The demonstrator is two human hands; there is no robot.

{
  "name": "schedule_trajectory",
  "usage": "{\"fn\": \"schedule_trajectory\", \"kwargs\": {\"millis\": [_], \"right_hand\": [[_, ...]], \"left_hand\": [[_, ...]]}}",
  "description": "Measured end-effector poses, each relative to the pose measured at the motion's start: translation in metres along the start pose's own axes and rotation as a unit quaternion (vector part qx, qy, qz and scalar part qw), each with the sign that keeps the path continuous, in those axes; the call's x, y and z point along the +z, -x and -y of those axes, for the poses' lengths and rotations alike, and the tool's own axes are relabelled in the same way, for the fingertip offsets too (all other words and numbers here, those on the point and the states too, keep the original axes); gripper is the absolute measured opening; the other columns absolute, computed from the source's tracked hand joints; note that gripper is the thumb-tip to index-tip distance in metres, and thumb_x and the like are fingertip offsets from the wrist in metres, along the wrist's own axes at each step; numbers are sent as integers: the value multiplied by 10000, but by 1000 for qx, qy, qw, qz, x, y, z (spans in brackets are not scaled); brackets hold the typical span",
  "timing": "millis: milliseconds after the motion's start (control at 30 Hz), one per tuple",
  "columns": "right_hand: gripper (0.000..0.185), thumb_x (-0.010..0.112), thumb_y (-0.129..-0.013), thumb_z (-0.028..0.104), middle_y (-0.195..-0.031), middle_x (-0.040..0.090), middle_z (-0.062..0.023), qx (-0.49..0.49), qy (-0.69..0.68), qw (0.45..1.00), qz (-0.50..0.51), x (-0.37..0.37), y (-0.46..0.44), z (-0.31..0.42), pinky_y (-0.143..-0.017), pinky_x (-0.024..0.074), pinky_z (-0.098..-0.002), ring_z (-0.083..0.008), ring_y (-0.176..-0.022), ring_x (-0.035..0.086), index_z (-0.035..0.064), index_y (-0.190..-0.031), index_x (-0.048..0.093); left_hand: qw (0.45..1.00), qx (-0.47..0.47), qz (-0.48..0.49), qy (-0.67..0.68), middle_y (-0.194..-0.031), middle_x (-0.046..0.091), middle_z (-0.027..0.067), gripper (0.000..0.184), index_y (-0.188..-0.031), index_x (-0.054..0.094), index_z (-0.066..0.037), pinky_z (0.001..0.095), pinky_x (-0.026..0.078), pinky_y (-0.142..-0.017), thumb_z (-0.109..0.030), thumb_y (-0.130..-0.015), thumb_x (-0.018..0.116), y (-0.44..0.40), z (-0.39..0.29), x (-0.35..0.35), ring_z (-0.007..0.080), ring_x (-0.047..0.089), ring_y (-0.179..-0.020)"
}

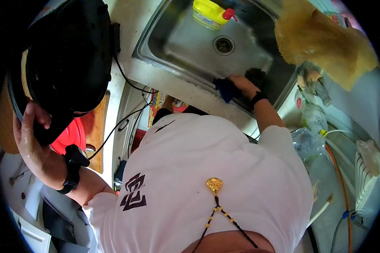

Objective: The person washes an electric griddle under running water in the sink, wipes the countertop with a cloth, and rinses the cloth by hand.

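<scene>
We record a sink (179, 46) set in the counter (135, 69) at 12 o'clock, a bottle (207, 14) inside, at 11 o'clock from the drain (223, 45). We note mesh (312, 38) at 2, an appliance (71, 59) at 10, a basin (74, 133) at 9.

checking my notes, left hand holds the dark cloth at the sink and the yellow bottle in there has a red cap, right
Wrong hand: the head view shows the right hand holding the dark cloth at the sink. The yellow bottle does have a red cap.
</scene>
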State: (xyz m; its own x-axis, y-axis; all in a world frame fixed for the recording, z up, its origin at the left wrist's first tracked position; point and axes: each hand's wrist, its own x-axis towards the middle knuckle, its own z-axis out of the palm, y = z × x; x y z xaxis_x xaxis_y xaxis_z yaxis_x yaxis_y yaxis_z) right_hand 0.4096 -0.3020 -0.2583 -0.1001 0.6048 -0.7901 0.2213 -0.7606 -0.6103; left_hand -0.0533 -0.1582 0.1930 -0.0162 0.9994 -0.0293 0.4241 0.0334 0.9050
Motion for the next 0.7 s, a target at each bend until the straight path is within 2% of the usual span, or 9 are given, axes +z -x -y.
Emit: {"fn": "schedule_trajectory", "kwargs": {"millis": [33,100,133,200,333,400,567,633,700], "right_hand": [[530,542,-916,378,-1206,584,-78,5,125,992,15,8,5,14,-914,466,-343,-211,-1072,577,93,-1356,462],[680,546,-881,541,-1275,548,-99,69,-9,995,76,24,23,47,-989,406,-364,-241,-1159,525,109,-1394,435],[680,546,-881,541,-1275,548,-99,70,-9,995,77,29,25,54,-989,406,-364,-241,-1159,525,109,-1394,435],[754,550,-844,627,-1338,491,-136,-21,101,993,60,35,27,62,-1041,347,-378,-274,-1228,458,122,-1394,443],[715,556,-849,606,-1382,441,-165,-76,112,986,96,34,46,67,-1048,340,-383,-308,-1266,417,134,-1378,464],[813,560,-805,666,-1369,452,-246,-132,224,964,62,37,55,60,-1055,336,-417,-353,-1275,428,70,-1352,481],[736,533,-850,614,-1297,510,-249,-87,170,981,25,50,24,48,-1022,376,-411,-377,-1208,485,37,-1307,514],[687,531,-866,574,-1231,562,-243,-95,258,960,-61,56,15,48,-978,408,-431,-389,-1151,526,19,-1272,535],[631,541,-877,530,-1175,585,-257,-97,267,958,-38,56,1,53,-943,423,-426,-393,-1105,547,-5,-1211,566]], "left_hand": [[999,21,18,-20,-705,478,26,173,-918,542,-37,237,349,-624,-200,-907,600,-1,-1,-1,109,442,-644],[998,39,36,-41,-706,478,26,174,-919,541,-34,236,352,-624,-197,-908,599,-1,-4,1,109,442,-642],[999,27,21,-11,-707,479,27,170,-920,540,-30,237,355,-626,-192,-911,593,1,-7,7,110,442,-638],[1000,15,5,20,-707,480,28,167,-921,539,-26,237,359,-628,-186,-914,586,-2,-6,4,111,443,-635],[997,3,76,-3,-708,481,32,163,-921,540,-23,245,368,-634,-182,-914,577,-12,3,-17,113,446,-630],[997,-3,78,1,-710,483,33,168,-920,541,-24,248,371,-636,-187,-911,580,-10,2,-13,115,447,-629],[999,32,16,-16,-709,485,32,193,-913,554,-35,249,366,-636,-223,-904,595,3,0,4,118,446,-626],[999,29,19,-23,-702,483,30,189,-901,558,-40,248,362,-630,-225,-906,594,4,1,3,118,444,-619],[999,26,25,-31,-695,482,27,185,-888,562,-46,246,358,-625,-227,-909,593,4,0,3,117,442,-613]]}}
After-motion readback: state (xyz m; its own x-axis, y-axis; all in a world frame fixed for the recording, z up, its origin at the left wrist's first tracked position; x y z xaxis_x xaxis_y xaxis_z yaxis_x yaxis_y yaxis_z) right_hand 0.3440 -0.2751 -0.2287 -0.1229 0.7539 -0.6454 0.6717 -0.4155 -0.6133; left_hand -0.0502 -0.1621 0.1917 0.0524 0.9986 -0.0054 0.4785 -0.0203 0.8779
